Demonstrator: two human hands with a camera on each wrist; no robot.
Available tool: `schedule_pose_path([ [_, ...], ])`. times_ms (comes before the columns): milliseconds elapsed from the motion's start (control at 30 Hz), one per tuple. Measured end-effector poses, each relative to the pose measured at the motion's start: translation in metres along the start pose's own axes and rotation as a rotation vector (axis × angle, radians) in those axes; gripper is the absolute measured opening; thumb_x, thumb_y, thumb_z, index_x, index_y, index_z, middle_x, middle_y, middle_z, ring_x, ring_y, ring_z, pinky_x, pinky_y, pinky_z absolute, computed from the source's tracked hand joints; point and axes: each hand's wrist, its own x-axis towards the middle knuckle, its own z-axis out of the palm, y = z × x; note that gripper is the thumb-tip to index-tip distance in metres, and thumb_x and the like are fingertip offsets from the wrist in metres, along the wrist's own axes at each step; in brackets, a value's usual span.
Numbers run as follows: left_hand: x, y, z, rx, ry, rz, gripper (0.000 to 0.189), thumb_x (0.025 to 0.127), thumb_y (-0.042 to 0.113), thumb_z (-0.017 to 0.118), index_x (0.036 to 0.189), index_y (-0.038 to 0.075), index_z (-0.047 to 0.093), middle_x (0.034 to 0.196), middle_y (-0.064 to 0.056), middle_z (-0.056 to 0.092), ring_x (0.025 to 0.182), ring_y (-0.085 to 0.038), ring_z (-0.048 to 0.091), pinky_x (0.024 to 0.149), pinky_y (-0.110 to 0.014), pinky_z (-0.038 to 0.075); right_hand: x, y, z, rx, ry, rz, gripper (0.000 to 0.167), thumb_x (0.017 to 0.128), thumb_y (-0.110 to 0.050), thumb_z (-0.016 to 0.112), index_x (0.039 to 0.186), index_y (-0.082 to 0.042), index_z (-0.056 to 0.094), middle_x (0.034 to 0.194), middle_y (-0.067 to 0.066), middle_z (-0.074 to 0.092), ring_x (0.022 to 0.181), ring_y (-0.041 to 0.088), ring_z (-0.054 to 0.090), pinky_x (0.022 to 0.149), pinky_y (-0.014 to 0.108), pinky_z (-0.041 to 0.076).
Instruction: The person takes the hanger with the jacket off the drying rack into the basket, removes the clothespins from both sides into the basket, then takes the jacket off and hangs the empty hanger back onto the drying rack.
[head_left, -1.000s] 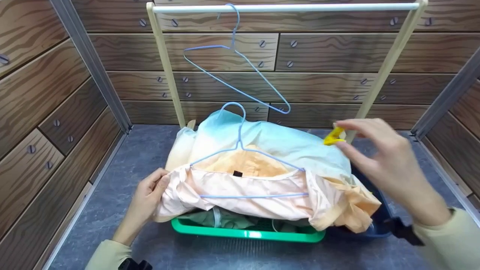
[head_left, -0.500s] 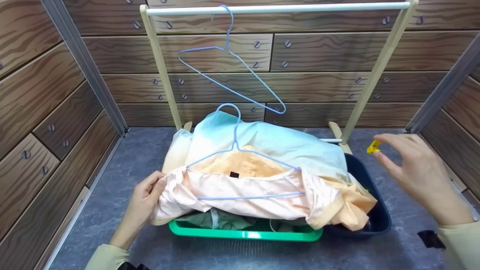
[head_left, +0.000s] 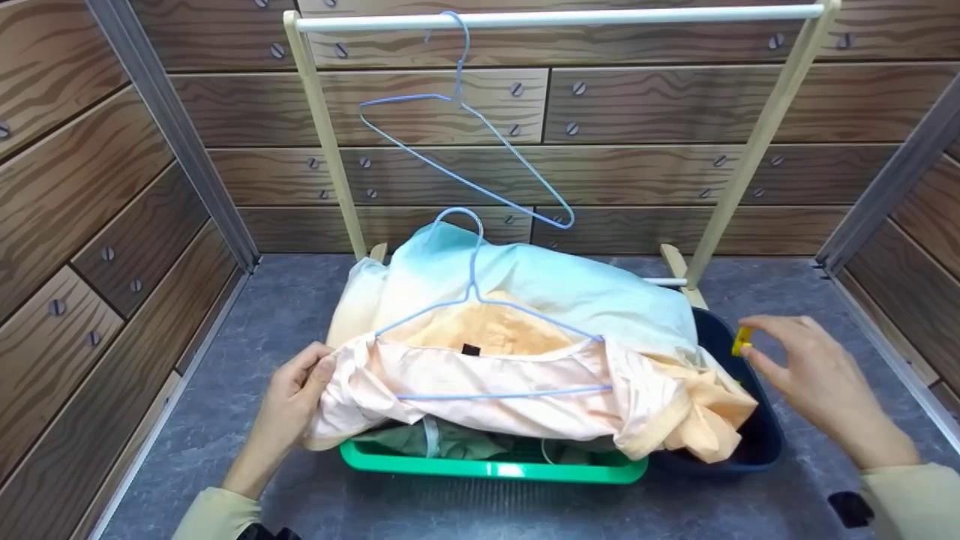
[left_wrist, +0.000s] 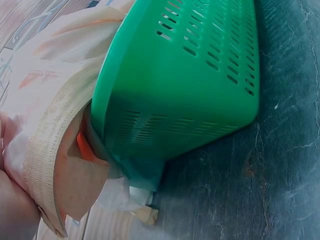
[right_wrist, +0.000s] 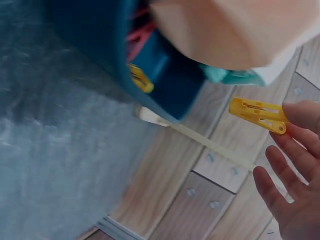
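A yellow clothespin is pinched between the thumb and a finger of my right hand, beside the navy bin. My left hand grips the left sleeve end of a shirt, pale pink with peach and light blue parts. Through its neckline runs a blue wire hanger, whose hook sticks up above the collar. The shirt lies spread over a green basket, covering most of it and part of the bin. In the left wrist view, the cuff hangs beside the basket's wall.
Another blue hanger hangs from the white rail of a rack behind. Dark green cloth shows inside the basket. In the bin lie another yellow clothespin and something red. Wood-patterned walls surround the grey floor.
My right hand first moves right, away from the shirt with the clothespin, then down and slightly left to beside the bin. My left hand stays on the sleeve.
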Motion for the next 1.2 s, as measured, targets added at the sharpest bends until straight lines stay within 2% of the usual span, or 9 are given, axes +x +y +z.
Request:
schedule_pose_path([
  [167, 0.0, 0.0, 0.001, -0.001, 0.003, -0.001, 0.016, 0.101, -0.002, 0.05, 0.094, -0.004, 0.065, 0.082, -0.007, 0.064, 0.072, -0.013, 0.058, 0.062, -0.024, 0.048, -0.008, 0.009, 0.011, 0.036, -0.077, 0.027, 0.049, 0.091, -0.024, 0.073, 0.131, 0.0, 0.058, 0.139, 0.025, 0.049, 0.122, 0.047, 0.041, 0.089, 0.067, 0.035],
  [300, -0.001, 0.0, 0.001, 0.005, 0.012, 0.003, 0.016, 0.1, -0.002, 0.051, 0.094, -0.004, 0.065, 0.082, -0.007, 0.064, 0.072, -0.012, 0.058, 0.062, -0.023, 0.048, -0.011, 0.006, 0.016, 0.066, -0.071, 0.031, 0.051, 0.093, -0.031, 0.07, 0.131, 0.001, 0.058, 0.141, 0.027, 0.045, 0.124, 0.051, 0.037, 0.092, 0.068, 0.031],
  [467, -0.002, 0.001, 0.001, 0.009, 0.017, 0.003, 0.016, 0.101, -0.001, 0.05, 0.094, -0.003, 0.065, 0.081, -0.007, 0.064, 0.071, -0.013, 0.057, 0.061, -0.023, 0.047, -0.008, -0.008, 0.016, 0.116, -0.051, 0.028, 0.048, 0.095, -0.031, 0.067, 0.131, 0.0, 0.057, 0.142, 0.026, 0.044, 0.125, 0.051, 0.036, 0.092, 0.069, 0.03],
  [667, -0.003, 0.001, 0.001, 0.012, 0.015, 0.003, 0.016, 0.101, -0.001, 0.05, 0.094, -0.003, 0.065, 0.081, -0.007, 0.063, 0.071, -0.013, 0.057, 0.061, -0.024, 0.047, -0.002, -0.033, 0.01, 0.193, -0.017, 0.01, 0.045, 0.097, -0.028, 0.064, 0.133, -0.003, 0.057, 0.144, 0.021, 0.045, 0.128, 0.047, 0.036, 0.094, 0.069, 0.03],
  [833, -0.003, 0.002, 0.001, 0.019, 0.018, -0.003, 0.016, 0.101, -0.001, 0.051, 0.094, -0.002, 0.065, 0.082, -0.007, 0.064, 0.071, -0.013, 0.057, 0.061, -0.024, 0.047, 0.005, -0.063, 0.007, 0.26, 0.002, -0.01, 0.043, 0.097, -0.028, 0.064, 0.135, -0.008, 0.058, 0.142, 0.014, 0.05, 0.13, 0.038, 0.04, 0.099, 0.064, 0.03],
  [1000, 0.0, 0.003, 0.002, 0.009, 0.02, 0.003, 0.016, 0.1, -0.002, 0.051, 0.095, -0.004, 0.065, 0.084, -0.007, 0.064, 0.074, -0.013, 0.058, 0.063, -0.023, 0.048, 0.014, -0.097, 0.006, 0.311, -0.023, -0.048, 0.042, 0.097, -0.028, 0.064, 0.137, -0.014, 0.058, 0.139, 0.006, 0.054, 0.129, 0.03, 0.044, 0.102, 0.059, 0.033],
  [1100, 0.001, 0.005, 0.002, 0.007, 0.021, 0.007, 0.016, 0.101, -0.001, 0.05, 0.095, -0.004, 0.065, 0.084, -0.008, 0.065, 0.073, -0.014, 0.059, 0.063, -0.023, 0.049, 0.021, -0.114, 0.007, 0.321, -0.063, -0.069, 0.041, 0.098, -0.03, 0.062, 0.136, -0.016, 0.058, 0.137, 0.005, 0.056, 0.128, 0.03, 0.046, 0.102, 0.058, 0.034],
  [1200, 0.001, 0.006, 0.001, 0.002, 0.022, 0.011, 0.016, 0.101, -0.001, 0.05, 0.095, -0.004, 0.065, 0.083, -0.009, 0.065, 0.072, -0.014, 0.059, 0.062, -0.024, 0.049, 0.027, -0.128, 0.01, 0.348, -0.112, -0.084, 0.041, 0.099, -0.034, 0.061, 0.137, -0.019, 0.058, 0.134, 0.002, 0.059, 0.122, 0.025, 0.052, 0.099, 0.053, 0.039],
])
